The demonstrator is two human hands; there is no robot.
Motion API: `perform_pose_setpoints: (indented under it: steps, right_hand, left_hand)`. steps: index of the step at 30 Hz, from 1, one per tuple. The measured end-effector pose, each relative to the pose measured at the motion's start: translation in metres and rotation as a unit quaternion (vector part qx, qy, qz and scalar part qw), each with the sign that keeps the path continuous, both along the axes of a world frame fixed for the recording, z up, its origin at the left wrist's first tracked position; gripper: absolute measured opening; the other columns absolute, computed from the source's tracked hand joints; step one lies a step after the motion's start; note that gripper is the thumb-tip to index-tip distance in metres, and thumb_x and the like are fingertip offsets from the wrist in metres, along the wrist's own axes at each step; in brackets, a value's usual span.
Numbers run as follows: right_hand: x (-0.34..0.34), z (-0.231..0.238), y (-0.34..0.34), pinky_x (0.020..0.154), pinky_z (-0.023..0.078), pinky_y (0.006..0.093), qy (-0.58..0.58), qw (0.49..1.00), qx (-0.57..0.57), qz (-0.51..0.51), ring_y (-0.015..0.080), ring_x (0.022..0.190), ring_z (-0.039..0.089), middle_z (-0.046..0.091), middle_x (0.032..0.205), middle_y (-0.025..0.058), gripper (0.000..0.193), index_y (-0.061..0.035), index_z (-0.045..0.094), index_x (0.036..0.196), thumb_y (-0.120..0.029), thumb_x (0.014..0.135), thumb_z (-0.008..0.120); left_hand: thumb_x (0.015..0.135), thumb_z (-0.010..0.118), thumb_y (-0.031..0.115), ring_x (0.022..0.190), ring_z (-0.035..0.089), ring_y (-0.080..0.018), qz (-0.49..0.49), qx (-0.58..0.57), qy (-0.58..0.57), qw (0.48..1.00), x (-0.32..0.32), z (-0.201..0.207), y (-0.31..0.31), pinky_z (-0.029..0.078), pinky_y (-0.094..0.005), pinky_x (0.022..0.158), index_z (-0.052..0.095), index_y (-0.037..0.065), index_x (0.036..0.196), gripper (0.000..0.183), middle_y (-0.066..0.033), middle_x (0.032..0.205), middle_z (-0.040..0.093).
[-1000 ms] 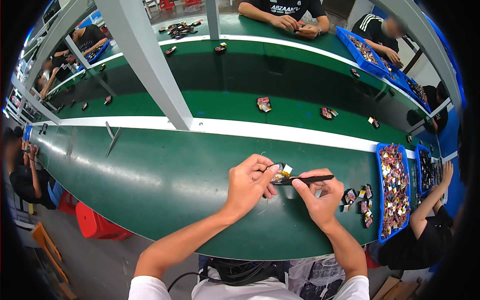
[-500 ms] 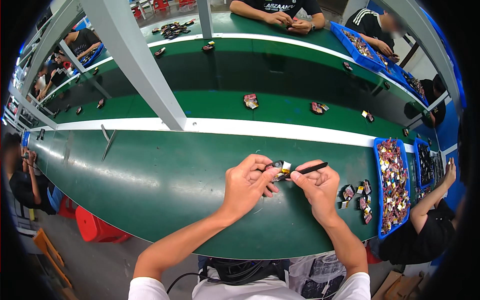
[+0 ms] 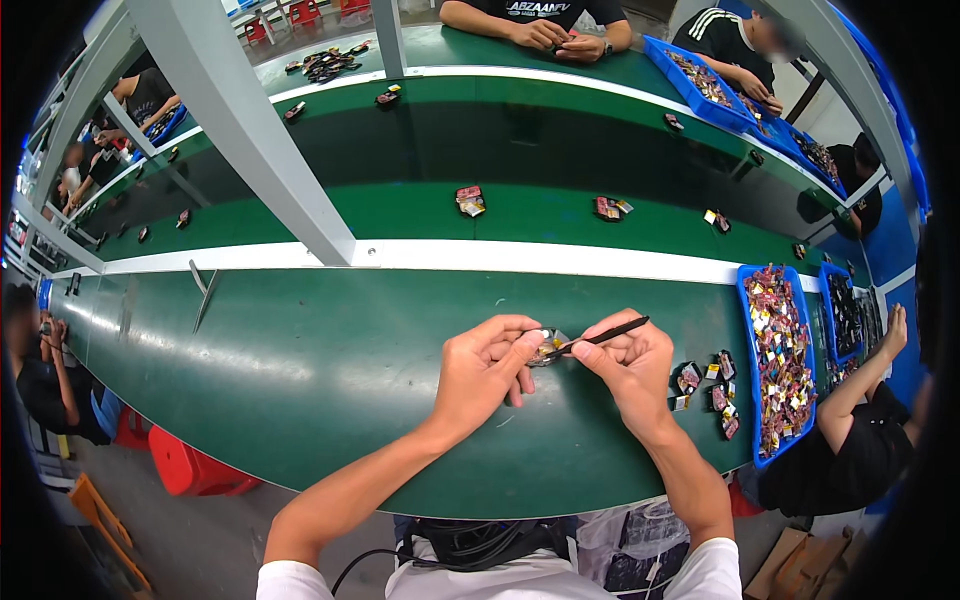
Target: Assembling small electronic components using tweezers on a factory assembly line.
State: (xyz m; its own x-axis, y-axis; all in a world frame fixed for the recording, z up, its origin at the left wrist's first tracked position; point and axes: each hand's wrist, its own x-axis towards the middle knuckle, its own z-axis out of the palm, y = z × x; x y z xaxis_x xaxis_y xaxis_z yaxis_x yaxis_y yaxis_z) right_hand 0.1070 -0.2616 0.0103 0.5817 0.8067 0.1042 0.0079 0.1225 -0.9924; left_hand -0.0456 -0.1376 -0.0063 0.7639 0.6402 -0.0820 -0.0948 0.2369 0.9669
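Note:
My left hand [image 3: 478,368] is closed around a small black plastic housing [image 3: 545,346] with yellow and silvery parts inside. Its thumb presses along the near edge. Between the thumb and fingers of my right hand [image 3: 630,365] is a slim black stick-shaped tool [image 3: 622,328], its back end pointing up and right. The tool's front end reaches the housing's right side, where my fingertips partly hide it. To the right of this hand, several similar small housings [image 3: 719,398] with pink, white and yellow parts lie on the green table [image 3: 400,400].
A blue bin [image 3: 745,370] heaped with small parts stands at right, with a smaller blue bin [image 3: 840,310] of black pieces behind it. Beyond the white rail [image 3: 560,257], a green conveyor [image 3: 380,210] carries spaced-out housings. A grey post [image 3: 250,120] rises at left. Co-workers sit around.
The tool's front end has shifted onto the housing, and the white piece that stuck up there is now less visible. The whole view has slid slightly left, the conveyor pieces a little more.

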Motion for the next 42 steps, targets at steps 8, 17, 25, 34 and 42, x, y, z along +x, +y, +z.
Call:
perform_pose_setpoints:
  steps: [8,17,25,34,42]
  right_hand:
    - [-0.002,0.001,-0.002,0.048,0.032,0.0155,-0.105,0.994,0.019,0.002,-0.0021,0.054,0.047,0.073,0.082,0.0074,0.015,0.0025,0.066,0.093,0.004,0.083,0.077]
    - [-0.01,0.0,-0.002,0.046,0.029,0.016,-0.103,0.994,0.025,-0.034,-0.0027,0.052,0.044,0.072,0.079,0.0059,0.015,0.0021,0.067,0.092,0.003,0.083,0.079]
    - [-0.013,-0.005,-0.003,0.045,0.027,0.0164,-0.121,0.99,0.034,-0.06,-0.003,0.051,0.043,0.067,0.073,0.0014,0.015,0.0024,0.069,0.092,0.003,0.082,0.079]
    - [-0.015,-0.005,-0.002,0.044,0.026,0.0167,-0.117,0.991,0.03,-0.06,-0.0035,0.05,0.043,0.067,0.071,0.0005,0.014,0.0023,0.069,0.092,0.003,0.083,0.079]
    - [-0.011,-0.004,-0.002,0.045,0.027,0.0161,-0.09,0.995,0.023,-0.036,-0.0036,0.052,0.044,0.067,0.072,0.0009,0.017,0.0025,0.068,0.096,0.004,0.083,0.078]
  left_hand:
    - [0.101,0.06,0.014,0.055,0.064,-0.0158,-0.037,-0.049,-0.02,0.998,-0.002,-0.002,0.005,0.049,-0.0244,0.04,0.063,-0.01,0.115,0.027,-0.014,0.088,0.068]
    - [0.102,0.057,0.012,0.068,0.071,-0.0231,-0.024,-0.036,-0.046,0.998,-0.001,-0.001,0.003,0.058,-0.0289,0.051,0.061,-0.009,0.121,0.028,-0.0182,0.098,0.07]
    - [0.102,0.058,0.012,0.072,0.072,-0.0242,-0.011,-0.032,-0.062,0.998,-0.001,0.0,0.002,0.06,-0.0305,0.053,0.059,-0.008,0.123,0.03,-0.0203,0.1,0.069]
    - [0.102,0.057,0.011,0.071,0.072,-0.0239,-0.01,-0.031,-0.061,0.998,-0.001,0.002,0.003,0.06,-0.0302,0.052,0.059,-0.009,0.123,0.029,-0.0203,0.1,0.069]
    - [0.101,0.058,0.008,0.068,0.071,-0.0231,-0.004,-0.012,-0.056,0.998,-0.002,0.002,0.002,0.059,-0.0293,0.051,0.06,-0.01,0.121,0.027,-0.02,0.096,0.069]
